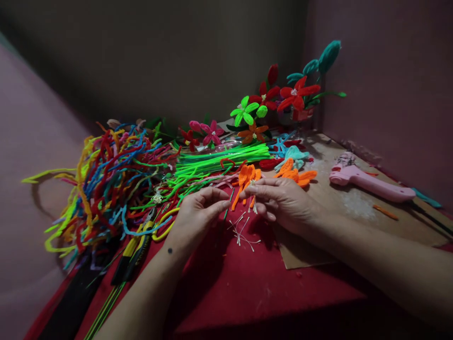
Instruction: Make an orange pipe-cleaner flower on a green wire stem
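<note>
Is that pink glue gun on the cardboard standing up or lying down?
Lying down. The pink plastic glue gun rests flat on its side on the brown cardboard sheet, nozzle end towards the flowers, apart from both hands.

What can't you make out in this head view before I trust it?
- Grip of the right hand on the orange flower: fingers cover the stem.
- What the left hand pinches: too thin and dim to tell.
- Tool with yellow handles: its head is buried under the pile of fuzzy wires.
- Glue gun cord: runs off the right edge.
- Near table edge: in deep shadow.
</note>
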`<state>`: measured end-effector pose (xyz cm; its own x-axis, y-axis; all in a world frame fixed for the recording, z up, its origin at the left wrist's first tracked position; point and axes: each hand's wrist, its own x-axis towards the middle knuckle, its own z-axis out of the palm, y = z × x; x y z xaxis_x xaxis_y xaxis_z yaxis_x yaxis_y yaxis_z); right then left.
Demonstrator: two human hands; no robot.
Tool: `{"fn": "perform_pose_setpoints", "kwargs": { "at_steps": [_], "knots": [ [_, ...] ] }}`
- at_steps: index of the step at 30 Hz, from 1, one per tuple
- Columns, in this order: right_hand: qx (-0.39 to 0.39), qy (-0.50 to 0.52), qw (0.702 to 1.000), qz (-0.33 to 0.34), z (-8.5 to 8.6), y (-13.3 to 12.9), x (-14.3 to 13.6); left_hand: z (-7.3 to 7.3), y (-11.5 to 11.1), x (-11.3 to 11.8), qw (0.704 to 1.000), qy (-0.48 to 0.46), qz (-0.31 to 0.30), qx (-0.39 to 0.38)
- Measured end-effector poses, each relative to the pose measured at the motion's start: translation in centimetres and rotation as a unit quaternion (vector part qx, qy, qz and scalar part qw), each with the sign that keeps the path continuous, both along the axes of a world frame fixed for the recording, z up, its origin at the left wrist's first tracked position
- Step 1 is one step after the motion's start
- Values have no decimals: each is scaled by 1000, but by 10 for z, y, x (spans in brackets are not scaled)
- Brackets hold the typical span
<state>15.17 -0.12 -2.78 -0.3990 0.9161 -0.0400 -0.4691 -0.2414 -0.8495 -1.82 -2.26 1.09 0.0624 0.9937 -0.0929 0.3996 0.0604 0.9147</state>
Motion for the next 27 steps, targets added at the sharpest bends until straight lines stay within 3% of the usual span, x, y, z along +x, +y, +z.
{"fn": "perform_pose_setpoints", "kwargs": {
  "at_steps": [3,7,11,14,16,18,22,24,27],
  "knots": [
    [3,19,1000,15,0,2,0,-5,2,-2,985,159,-68,16],
    [4,39,999,9,-3,3,-1,-15,2,-1,923,355,-130,71],
    [0,37,999,12,-4,3,-1,-19,3,1,877,453,-146,70],
    [0,32,999,13,-4,3,-1,-21,4,1,860,484,-149,66],
    [-1,29,999,14,-4,3,-1,-21,5,1,866,474,-148,63],
    [-6,24,1000,11,-5,3,-1,-21,5,0,892,430,-128,60],
    [-14,11,1000,-6,-6,3,-2,-15,1,2,964,236,10,121],
    [-17,15,1000,-9,-6,2,-2,-13,-3,6,978,141,52,148],
    [-14,17,1000,-12,-7,1,-4,-13,-8,14,987,65,51,138]
  ]
}}
